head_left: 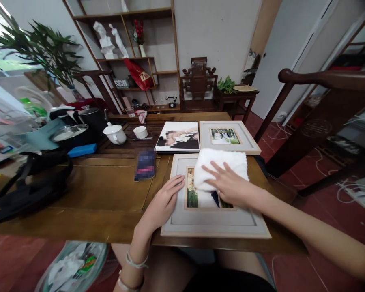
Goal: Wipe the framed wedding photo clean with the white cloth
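Observation:
A large picture frame (pixel 213 221) with a pale mat lies flat at the table's near edge. A white folded cloth (pixel 222 164) rests on its upper part. My right hand (pixel 231 184) presses flat on the cloth, fingers spread, covering part of the photo. On the frame's left border lies my left hand (pixel 164 200), palm down, holding the frame steady. Two more pictures sit just behind: a frameless photo print (pixel 178 137) and a second framed photo (pixel 228 137).
A phone (pixel 145 164) lies left of the frame. A white teapot (pixel 114 134) and cup (pixel 140 132) stand on a tea tray (pixel 146 144) further back, with black pots (pixel 79 127) and a black bag (pixel 30 182) at left. A bin (pixel 74 265) sits below the table edge.

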The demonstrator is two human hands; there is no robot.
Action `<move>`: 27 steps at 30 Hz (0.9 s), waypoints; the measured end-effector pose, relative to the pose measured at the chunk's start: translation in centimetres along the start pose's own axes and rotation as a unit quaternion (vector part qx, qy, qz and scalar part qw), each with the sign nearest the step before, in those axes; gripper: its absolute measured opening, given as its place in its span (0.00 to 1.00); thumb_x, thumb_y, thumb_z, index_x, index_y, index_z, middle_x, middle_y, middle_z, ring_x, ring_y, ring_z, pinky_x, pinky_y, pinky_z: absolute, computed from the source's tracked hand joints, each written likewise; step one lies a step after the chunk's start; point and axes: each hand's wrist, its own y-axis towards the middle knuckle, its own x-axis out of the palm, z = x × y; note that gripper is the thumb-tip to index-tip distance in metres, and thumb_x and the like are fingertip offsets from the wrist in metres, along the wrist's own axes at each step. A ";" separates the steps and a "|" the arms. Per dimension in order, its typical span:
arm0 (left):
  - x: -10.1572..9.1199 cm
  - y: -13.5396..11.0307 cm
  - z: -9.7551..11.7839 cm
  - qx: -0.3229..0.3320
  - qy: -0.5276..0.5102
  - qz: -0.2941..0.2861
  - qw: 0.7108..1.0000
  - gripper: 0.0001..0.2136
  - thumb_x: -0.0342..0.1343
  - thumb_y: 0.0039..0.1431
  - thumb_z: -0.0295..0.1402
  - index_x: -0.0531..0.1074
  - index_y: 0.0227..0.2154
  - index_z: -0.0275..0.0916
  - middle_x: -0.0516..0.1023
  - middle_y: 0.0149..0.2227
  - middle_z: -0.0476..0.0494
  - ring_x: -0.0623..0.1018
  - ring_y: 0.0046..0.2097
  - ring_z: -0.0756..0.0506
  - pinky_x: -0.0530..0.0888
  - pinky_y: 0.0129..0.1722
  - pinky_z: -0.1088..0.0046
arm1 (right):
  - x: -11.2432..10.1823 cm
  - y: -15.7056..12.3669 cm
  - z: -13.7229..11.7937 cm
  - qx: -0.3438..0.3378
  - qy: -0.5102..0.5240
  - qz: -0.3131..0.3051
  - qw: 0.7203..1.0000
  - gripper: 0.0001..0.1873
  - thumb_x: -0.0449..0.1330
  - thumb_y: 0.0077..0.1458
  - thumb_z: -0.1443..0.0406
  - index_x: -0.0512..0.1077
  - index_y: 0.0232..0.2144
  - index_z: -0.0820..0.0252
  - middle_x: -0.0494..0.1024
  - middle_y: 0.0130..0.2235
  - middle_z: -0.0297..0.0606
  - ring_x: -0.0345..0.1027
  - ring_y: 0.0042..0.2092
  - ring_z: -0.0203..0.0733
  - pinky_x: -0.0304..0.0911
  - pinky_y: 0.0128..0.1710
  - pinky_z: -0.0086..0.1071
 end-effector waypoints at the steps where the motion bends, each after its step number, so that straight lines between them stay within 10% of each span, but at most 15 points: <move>1: 0.0 0.0 0.0 -0.001 0.003 -0.003 1.000 0.20 0.40 0.64 0.24 0.66 0.56 0.40 0.63 0.62 0.42 0.59 0.65 0.45 0.58 0.65 0.55 | -0.5 -1.0 -1.4 -0.016 0.023 -0.021 0.999 0.33 0.54 0.45 0.76 0.65 0.56 0.59 0.48 0.66 0.48 0.38 0.65 0.66 0.46 0.57 0.64; 9: -0.1 0.1 0.2 -0.006 -0.002 0.000 1.000 0.20 0.41 0.64 0.24 0.66 0.55 0.40 0.63 0.62 0.42 0.59 0.65 0.45 0.59 0.64 0.55 | -2.5 -7.8 -8.4 -0.081 0.134 -0.075 0.985 0.29 0.60 0.42 0.71 0.71 0.49 0.49 0.51 0.66 0.43 0.46 0.63 0.65 0.55 0.55 0.60; 18: 0.0 0.1 0.0 0.010 -0.007 0.018 1.000 0.18 0.42 0.63 0.24 0.68 0.53 0.41 0.65 0.60 0.41 0.61 0.64 0.44 0.61 0.63 0.54 | 1.5 0.3 1.4 0.127 -0.061 0.076 0.987 0.33 0.54 0.47 0.75 0.64 0.57 0.58 0.47 0.66 0.49 0.38 0.65 0.66 0.40 0.56 0.68; 27: -0.1 0.1 0.4 -0.006 0.004 0.012 1.000 0.18 0.42 0.64 0.24 0.68 0.52 0.38 0.65 0.61 0.40 0.60 0.64 0.44 0.60 0.64 0.54 | -1.6 -4.2 -5.8 -0.079 0.106 -0.076 0.988 0.34 0.56 0.45 0.75 0.66 0.55 0.51 0.46 0.67 0.42 0.38 0.65 0.65 0.48 0.57 0.65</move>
